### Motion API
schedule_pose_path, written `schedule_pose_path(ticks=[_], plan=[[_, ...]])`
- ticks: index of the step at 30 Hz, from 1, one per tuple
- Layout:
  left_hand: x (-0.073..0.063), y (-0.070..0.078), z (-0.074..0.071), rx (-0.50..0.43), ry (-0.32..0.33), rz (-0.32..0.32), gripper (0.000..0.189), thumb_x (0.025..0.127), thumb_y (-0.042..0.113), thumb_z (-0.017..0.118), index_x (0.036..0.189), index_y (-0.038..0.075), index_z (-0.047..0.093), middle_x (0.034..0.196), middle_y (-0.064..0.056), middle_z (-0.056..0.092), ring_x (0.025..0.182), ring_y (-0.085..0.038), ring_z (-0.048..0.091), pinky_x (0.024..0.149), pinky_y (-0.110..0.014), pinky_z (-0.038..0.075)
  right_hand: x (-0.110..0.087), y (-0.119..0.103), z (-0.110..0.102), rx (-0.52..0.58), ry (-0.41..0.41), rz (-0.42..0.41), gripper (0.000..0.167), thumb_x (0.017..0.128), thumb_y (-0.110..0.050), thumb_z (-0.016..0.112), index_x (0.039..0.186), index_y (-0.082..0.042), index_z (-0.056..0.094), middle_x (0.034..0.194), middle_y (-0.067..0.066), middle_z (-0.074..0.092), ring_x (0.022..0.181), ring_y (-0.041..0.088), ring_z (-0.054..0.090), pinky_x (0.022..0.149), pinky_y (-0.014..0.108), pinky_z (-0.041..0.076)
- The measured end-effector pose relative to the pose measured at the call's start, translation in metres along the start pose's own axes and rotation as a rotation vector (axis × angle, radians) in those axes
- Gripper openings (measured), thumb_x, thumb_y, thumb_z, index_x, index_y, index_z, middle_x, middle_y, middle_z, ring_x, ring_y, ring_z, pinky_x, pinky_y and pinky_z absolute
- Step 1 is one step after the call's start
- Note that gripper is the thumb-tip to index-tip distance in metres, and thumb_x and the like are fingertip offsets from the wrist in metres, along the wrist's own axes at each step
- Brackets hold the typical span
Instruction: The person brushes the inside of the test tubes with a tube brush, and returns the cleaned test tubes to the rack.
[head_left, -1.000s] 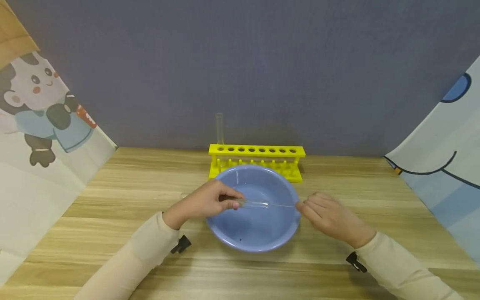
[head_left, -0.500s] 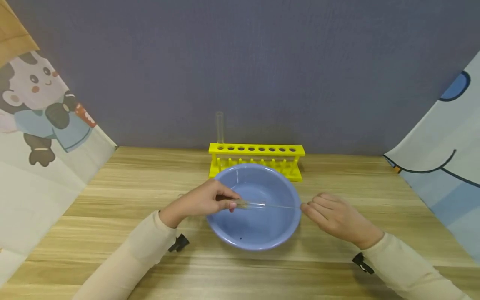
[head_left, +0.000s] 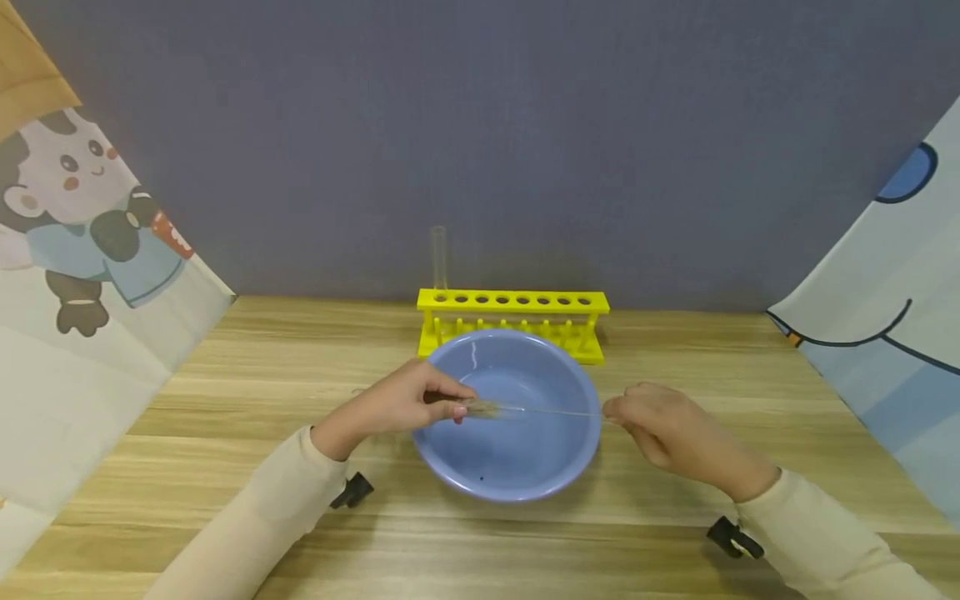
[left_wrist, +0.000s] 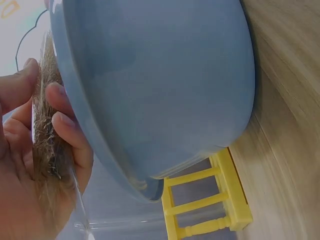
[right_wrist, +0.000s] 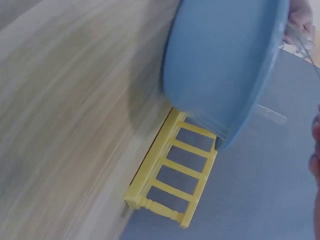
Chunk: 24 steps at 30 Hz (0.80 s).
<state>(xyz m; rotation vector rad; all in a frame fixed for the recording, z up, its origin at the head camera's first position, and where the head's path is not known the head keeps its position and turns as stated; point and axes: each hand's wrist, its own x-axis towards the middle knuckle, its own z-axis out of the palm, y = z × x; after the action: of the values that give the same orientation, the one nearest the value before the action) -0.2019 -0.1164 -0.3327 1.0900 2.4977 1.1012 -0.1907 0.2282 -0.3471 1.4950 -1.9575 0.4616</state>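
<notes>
My left hand (head_left: pixel 408 404) grips a clear glass test tube (left_wrist: pixel 80 207) that lies nearly level above the blue basin (head_left: pixel 517 462). Brown bristles of a test tube brush (head_left: pixel 486 408) fill part of the tube, packed along it between thumb and fingers in the left wrist view. The brush's thin wire handle runs out of the tube's mouth to the right, across the basin. At the basin's right rim, my right hand (head_left: pixel 678 429) pinches the end of that wire. Left fingers cover the tube's middle.
Behind the basin stands a yellow test tube rack (head_left: pixel 517 302). A second clear test tube (head_left: pixel 439 257) is upright in its leftmost hole. Everything is on a wood-grain table (head_left: pixel 247 358), with a grey wall behind and printed cloths at both sides.
My right hand has moved rightward and turned, drawing the wire with it; the bristles now show nearer the tube's mouth. My left hand has shifted slightly left with the tube.
</notes>
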Motion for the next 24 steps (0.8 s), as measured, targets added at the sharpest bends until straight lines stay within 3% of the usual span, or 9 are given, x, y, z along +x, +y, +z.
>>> schedule_pose_path(ticks=[3,7,11,14,18,24], plan=[[-0.001,-0.001,0.000,0.015,0.016,0.010,0.024,0.089,0.009,0.064,0.111,0.000,0.069,0.079,0.001,0.071,0.057,-0.002,0.043,0.052,-0.018,0.036,-0.002,0.000,-0.004,0.114,-0.063,0.079,0.031,0.102,-0.025,0.037,0.095,-0.008,0.063,0.079,-0.007,0.059,0.066,0.000,0.046,0.061,0.013,0.040],[-0.003,-0.004,0.001,0.052,0.042,0.027,0.025,0.089,0.011,0.065,0.112,0.001,0.068,0.084,-0.001,0.072,0.055,-0.001,0.044,0.051,-0.018,0.037,-0.006,0.002,-0.006,0.279,-0.121,0.166,0.011,0.097,-0.008,0.051,0.096,-0.012,0.061,0.074,-0.009,0.055,0.062,-0.005,0.040,0.056,0.009,0.036],[-0.003,-0.006,0.001,0.128,0.097,0.047,0.027,0.088,0.014,0.067,0.112,0.003,0.069,0.094,-0.003,0.072,0.049,0.000,0.037,0.047,-0.018,0.035,-0.011,0.003,-0.008,0.410,-0.145,0.264,0.030,0.084,0.012,0.059,0.093,-0.016,0.058,0.063,-0.008,0.043,0.057,-0.008,0.033,0.048,0.008,0.032],[-0.004,-0.007,0.002,0.185,0.143,0.063,0.028,0.086,0.015,0.069,0.113,0.005,0.069,0.097,-0.003,0.072,0.048,-0.001,0.033,0.046,-0.018,0.034,-0.013,0.003,-0.011,0.465,-0.174,0.351,0.035,0.084,0.015,0.057,0.091,-0.020,0.057,0.062,-0.010,0.042,0.056,-0.007,0.034,0.048,0.012,0.035],[-0.004,-0.008,0.002,0.273,0.206,0.106,0.029,0.084,0.015,0.071,0.112,0.007,0.070,0.098,-0.003,0.072,0.054,-0.002,0.041,0.049,-0.019,0.037,-0.014,0.003,-0.015,0.543,-0.205,0.448,0.036,0.088,0.013,0.052,0.091,-0.022,0.056,0.062,-0.010,0.042,0.054,-0.004,0.036,0.046,0.015,0.037],[-0.005,-0.010,0.003,0.414,0.322,0.234,0.028,0.081,0.013,0.074,0.108,0.010,0.072,0.098,-0.002,0.072,0.075,-0.008,0.064,0.059,-0.020,0.046,-0.015,0.005,-0.018,0.642,-0.223,0.520,0.032,0.093,0.012,0.046,0.090,-0.019,0.057,0.058,-0.003,0.041,0.049,0.002,0.034,0.043,0.015,0.034]])
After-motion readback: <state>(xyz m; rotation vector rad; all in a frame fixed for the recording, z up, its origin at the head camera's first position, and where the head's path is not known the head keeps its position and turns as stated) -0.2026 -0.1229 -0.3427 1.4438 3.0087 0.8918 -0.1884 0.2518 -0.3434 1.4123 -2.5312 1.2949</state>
